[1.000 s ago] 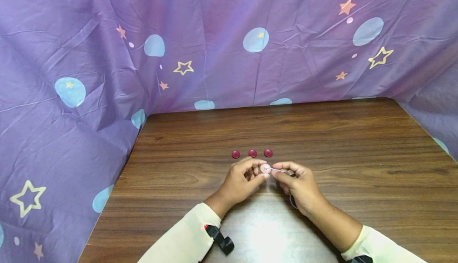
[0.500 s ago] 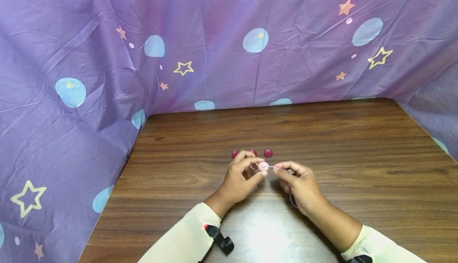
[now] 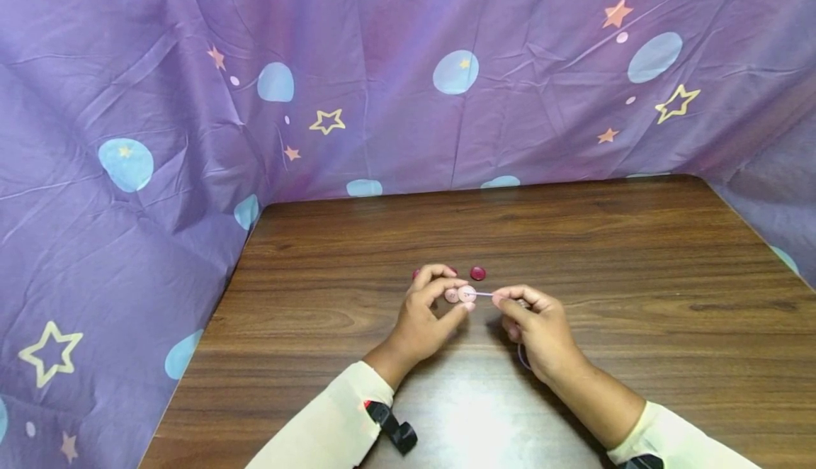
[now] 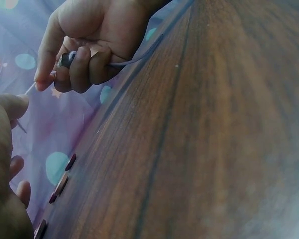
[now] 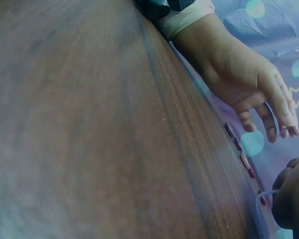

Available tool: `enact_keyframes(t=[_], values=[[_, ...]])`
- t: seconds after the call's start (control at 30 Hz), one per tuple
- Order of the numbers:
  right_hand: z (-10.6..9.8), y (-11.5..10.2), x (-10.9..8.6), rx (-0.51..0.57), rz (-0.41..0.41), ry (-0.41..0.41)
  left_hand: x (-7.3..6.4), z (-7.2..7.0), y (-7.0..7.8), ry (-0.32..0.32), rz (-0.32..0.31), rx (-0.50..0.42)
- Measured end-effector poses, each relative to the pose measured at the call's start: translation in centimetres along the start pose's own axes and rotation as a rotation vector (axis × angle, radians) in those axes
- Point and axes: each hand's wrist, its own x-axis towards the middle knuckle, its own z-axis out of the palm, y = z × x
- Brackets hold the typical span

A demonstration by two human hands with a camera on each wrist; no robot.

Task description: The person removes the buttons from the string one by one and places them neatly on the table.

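Reaching in over the near side of the brown table [image 3: 605,242], two pale sleeves [image 3: 325,423] lead to a pair of busy hands. The right hand [image 3: 542,331] pinches a thin lilac cord [image 3: 482,294] between thumb and forefinger, its other fingers curled toward the palm. The left hand [image 3: 421,317] has thumb and forefinger clamped on a pink button [image 3: 467,294]; its other fingers are lifted and spread. The gap between the hands is wider than a second ago, and more cord shows, stretched straight from the button's face; I judge that it is being drawn through a hole.

Just past the held button, a second pink button [image 3: 452,296] now shows through the curve of the left hand. Farther on are the red buttons [image 3: 478,273], one in full view, two partly covered by lifted fingers.

The left wrist view adds what the head view hides: the right hand's palm side, with a small shiny thing [image 4: 66,60] among the fingers that I cannot identify, and the loose buttons edge-on, lying flat.

Farthest back hangs a purple curtain [image 3: 382,23].
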Motion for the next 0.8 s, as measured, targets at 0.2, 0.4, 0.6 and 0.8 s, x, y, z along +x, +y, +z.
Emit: enact_keyframes(t=[0.2, 0.4, 0.6, 0.8], values=[[-0.09, -0.09, 0.04, 0.024, -0.001, 0.018, -0.03, 0.0, 0.05, 0.021, -0.017, -0.003], [-0.13, -0.1, 0.1, 0.041, -0.015, 0.036, 0.02, 0.03, -0.09, 0.061, -0.001, 0.026], [-0.19, -0.12, 0.15, 0.072, -0.056, 0.077, 0.11, -0.04, 0.02, 0.091, -0.012, 0.032], [-0.19, -0.17, 0.29, 0.061, -0.038, 0.118, 0.06, -0.04, 0.39, 0.114, -0.078, 0.093]])
